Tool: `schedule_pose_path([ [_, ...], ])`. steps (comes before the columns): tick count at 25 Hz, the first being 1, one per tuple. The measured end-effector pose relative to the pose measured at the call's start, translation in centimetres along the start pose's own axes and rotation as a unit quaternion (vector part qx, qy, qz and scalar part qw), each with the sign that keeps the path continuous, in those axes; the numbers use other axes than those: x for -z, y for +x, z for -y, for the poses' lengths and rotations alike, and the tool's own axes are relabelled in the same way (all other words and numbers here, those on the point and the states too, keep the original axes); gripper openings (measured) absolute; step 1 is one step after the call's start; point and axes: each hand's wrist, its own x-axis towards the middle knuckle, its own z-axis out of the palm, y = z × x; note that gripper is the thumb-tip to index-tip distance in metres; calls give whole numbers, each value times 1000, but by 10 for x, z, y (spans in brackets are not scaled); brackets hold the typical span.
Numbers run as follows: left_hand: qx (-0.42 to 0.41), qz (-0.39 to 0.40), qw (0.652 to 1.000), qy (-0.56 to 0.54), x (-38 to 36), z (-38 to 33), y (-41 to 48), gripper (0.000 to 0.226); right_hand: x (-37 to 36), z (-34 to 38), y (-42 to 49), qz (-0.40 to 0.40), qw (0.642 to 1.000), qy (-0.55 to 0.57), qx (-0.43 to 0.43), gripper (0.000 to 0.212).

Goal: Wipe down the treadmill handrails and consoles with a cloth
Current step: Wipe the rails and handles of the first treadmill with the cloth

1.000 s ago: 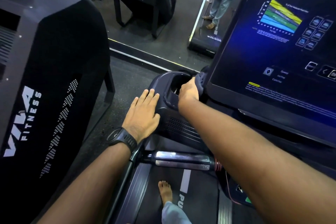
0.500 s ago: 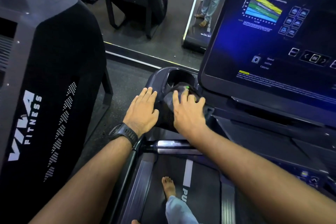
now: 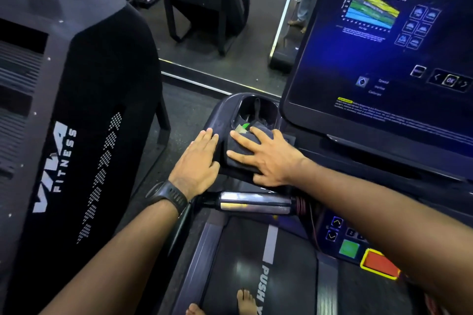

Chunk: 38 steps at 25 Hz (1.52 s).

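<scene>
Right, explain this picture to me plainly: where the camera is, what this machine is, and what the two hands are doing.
The camera sits on the person's head and looks down at their own arms. They stand barefoot on a treadmill belt. The big lit panel is its console screen. The left hand rests flat on the dark console housing, beside the cup holder. The right hand presses a dark cloth against that housing, fingers spread. Just below is a shiny metal handrail grip. A neighbouring machine stands on the left.
</scene>
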Motion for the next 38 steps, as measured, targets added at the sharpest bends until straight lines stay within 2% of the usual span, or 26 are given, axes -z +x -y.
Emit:
schedule_pose_path([
  [3, 9, -3, 1000, -2, 0, -1, -11, 72, -8, -18, -12, 0, 997, -15, 81, 75],
  [8, 25, -18, 999, 11, -2, 1, -15, 74, -3, -1, 15, -19, 996, -36, 78, 81],
  [12, 21, -24, 999, 33, -2, 0, -13, 75, -11, -31, -8, -3, 980, -83, 181, 82],
  [16, 20, -40, 997, 56, 0, -4, -14, 73, -8, -1, 13, -25, 987, -80, 135, 73],
  [18, 29, -47, 997, 53, 0, -5, -16, 74, -16, -12, 7, -44, 982, -83, 165, 73],
  [21, 27, -42, 997, 59, 0, -4, -15, 73, -27, -38, -13, -30, 971, -92, 217, 70],
  [26, 23, -30, 997, 60, 3, -6, -20, 73, -15, 0, 13, -18, 984, -89, 150, 64],
  [31, 28, -28, 998, 49, 2, -7, -22, 75, -26, -27, -12, 8, 969, -100, 227, 62],
  [35, 34, -19, 999, 34, 4, -7, -23, 77, -18, 7, 8, 7, 982, -107, 153, 64],
  [38, 35, -21, 999, 33, 4, -7, -22, 76, -25, -19, -14, 32, 965, -96, 243, 62],
])
